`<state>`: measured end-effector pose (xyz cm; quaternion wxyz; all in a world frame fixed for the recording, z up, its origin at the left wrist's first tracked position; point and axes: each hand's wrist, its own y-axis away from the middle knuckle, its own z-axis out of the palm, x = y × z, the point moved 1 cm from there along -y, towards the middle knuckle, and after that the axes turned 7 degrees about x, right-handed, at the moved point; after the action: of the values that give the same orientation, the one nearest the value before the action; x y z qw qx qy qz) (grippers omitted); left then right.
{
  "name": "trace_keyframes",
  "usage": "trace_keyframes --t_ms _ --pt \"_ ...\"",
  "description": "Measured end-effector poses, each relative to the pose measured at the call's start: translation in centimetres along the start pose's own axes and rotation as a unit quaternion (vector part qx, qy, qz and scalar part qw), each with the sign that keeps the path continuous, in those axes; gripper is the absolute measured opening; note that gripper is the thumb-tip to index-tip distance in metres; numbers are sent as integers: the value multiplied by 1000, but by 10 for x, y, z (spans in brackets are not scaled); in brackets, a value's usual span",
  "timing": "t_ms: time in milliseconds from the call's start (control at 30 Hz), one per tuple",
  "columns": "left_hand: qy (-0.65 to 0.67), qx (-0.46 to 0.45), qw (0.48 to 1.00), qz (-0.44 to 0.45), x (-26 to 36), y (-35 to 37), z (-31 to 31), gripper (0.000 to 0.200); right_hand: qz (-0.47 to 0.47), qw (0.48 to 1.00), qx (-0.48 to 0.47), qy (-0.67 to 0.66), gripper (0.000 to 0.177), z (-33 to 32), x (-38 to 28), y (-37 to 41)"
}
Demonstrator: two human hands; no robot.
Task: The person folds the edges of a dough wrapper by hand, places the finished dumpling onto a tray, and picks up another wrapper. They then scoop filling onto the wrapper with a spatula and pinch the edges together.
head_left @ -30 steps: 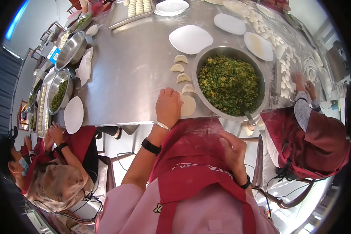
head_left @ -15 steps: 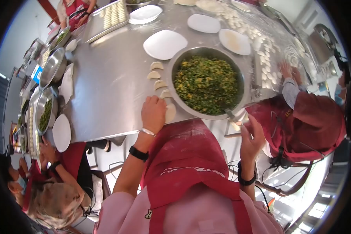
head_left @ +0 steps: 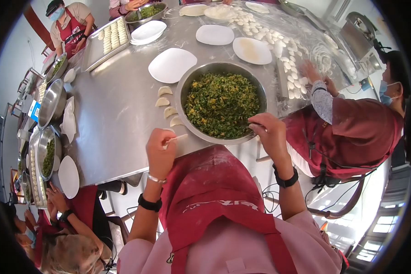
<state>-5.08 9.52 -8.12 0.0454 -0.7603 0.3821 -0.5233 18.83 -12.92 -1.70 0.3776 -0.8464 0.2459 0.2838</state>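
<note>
My left hand [head_left: 161, 153] is closed around a round dough wrapper [head_left: 177, 139], seen nearly edge-on above the table's front edge. At the near right rim of a large metal bowl [head_left: 181, 109], the fingers of my right hand [head_left: 270, 134] pinch the handle of a metal utensil; its lower end is hidden. Chopped green and yellow filling [head_left: 221, 102] heaps up in the bowl. To the left of the bowl, several folded dumplings [head_left: 162, 102] lie in a row on the steel table [head_left: 118, 123].
White plates [head_left: 172, 65] stand behind the bowl. Dough pieces [head_left: 290, 73] cover the floury right side, where a co-worker's hand [head_left: 311, 72] works. A tray of dumplings [head_left: 93, 57] sits at the back left. More metal bowls [head_left: 52, 102] line the left edge, near another person.
My left hand has lifted the wrapper off the table. My right hand has moved up and inward to the bowl's rim and taken hold of the utensil handle. The view has shifted.
</note>
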Motion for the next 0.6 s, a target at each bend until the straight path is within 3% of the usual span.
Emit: trace_keyframes --t_ms 67,133,167,200,300,367,600 --pt "168 24 973 -154 -2 -1 -3 17 -4 1000 -11 14 16 -2 8 -6" --pt "361 55 871 -330 22 -8 -13 15 43 999 31 10 12 -1 4 -10" --pt "408 58 837 -360 29 -9 -15 19 87 995 55 -8 12 3 1 -12" --pt "442 54 817 -368 30 -7 -13 23 133 988 78 -26 12 7 -1 -12" --pt "529 34 755 -386 29 -3 -4 32 118 989 91 -20 17 32 9 -16" --pt "576 19 714 -398 24 0 3 36 195 972 97 -84 19 50 6 -22" --pt "624 18 673 -397 26 -5 8 36 298 930 56 -209 23 80 1 -29"
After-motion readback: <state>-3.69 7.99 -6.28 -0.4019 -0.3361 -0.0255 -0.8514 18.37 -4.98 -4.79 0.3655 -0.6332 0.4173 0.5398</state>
